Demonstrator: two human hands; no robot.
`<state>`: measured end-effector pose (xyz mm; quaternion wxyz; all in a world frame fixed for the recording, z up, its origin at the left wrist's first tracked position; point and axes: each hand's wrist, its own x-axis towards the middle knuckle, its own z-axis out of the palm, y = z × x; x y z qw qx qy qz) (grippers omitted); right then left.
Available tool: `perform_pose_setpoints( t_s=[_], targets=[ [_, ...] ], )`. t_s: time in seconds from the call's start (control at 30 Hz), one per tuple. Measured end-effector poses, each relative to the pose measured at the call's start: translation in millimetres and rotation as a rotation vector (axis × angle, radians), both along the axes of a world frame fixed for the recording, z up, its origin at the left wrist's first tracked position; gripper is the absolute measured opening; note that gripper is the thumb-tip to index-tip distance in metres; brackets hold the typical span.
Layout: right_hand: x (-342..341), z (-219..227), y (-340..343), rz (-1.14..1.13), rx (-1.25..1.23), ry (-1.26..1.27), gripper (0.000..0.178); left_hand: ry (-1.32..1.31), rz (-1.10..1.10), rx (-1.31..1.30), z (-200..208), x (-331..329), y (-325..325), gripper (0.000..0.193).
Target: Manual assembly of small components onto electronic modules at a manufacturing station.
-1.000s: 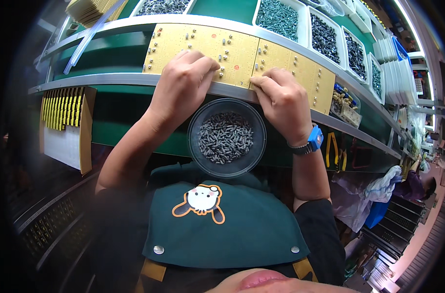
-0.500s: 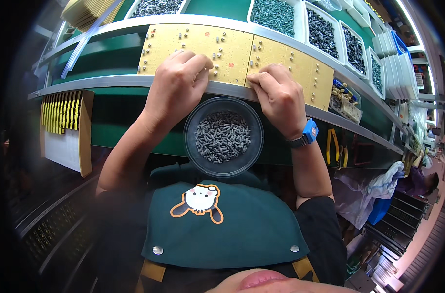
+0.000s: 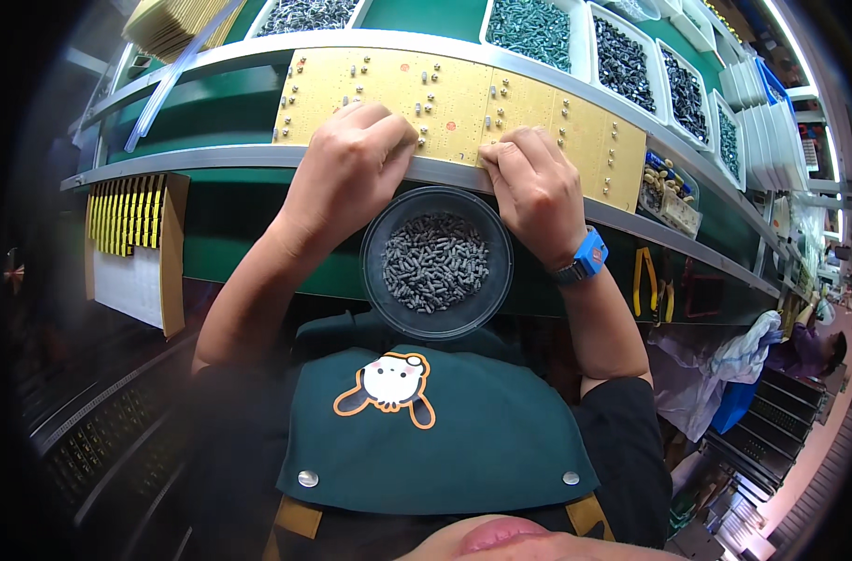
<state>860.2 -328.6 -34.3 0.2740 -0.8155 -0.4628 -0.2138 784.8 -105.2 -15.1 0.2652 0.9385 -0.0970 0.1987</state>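
At the yellow boards (image 3: 379, 84), the left hand (image 3: 356, 154) and right hand (image 3: 540, 182) have barely shifted, so work stays put, both pinched narrow, whether on anything I can't tell, the bowl (image 3: 501, 268) of grey parts (image 3: 435, 262) nearer the apron (image 3: 482, 449).

The panels (image 3: 379, 79) lie between the near rail (image 3: 435, 172) and the far rail (image 3: 416, 39) — component trays (image 3: 584, 56) beyond them, a bowl (image 3: 501, 271) with small parts (image 3: 435, 266) inside on the near side, a carton (image 3: 171, 271) left, pliers (image 3: 639, 280) right.
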Motion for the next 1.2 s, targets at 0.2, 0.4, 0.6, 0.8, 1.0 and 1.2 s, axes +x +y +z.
perform_pose_setpoints(
  t_s=[0.2,0.4,0.6,0.8,1.0,1.2],
  targets=[
    [-3,7,-4,0.028,-0.008,0.020,0.012,0.072,-0.104,-0.025,4,4,16,0.007],
    [-47,35,-7,0.091,-0.103,0.390,0.028,0.033,-0.116,-0.098,-2,6,15,0.006],
    [-73,26,-5,0.248,-0.570,0.373,0.025,-0.009,-0.112,0.035,1,8,14,0.002],
    [-74,24,-6,0.286,-0.641,0.293,0.021,-0.109,-0.061,0.156,15,4,-6,0.007],
    [-93,32,1,0.205,-0.710,0.354,0.018,0.086,-0.751,-0.140,79,-2,-80,0.022],
    [-108,45,19,0.138,-0.803,0.448,0.021,0.166,-1.434,-0.145,71,-25,-207,0.022]
  ],
)
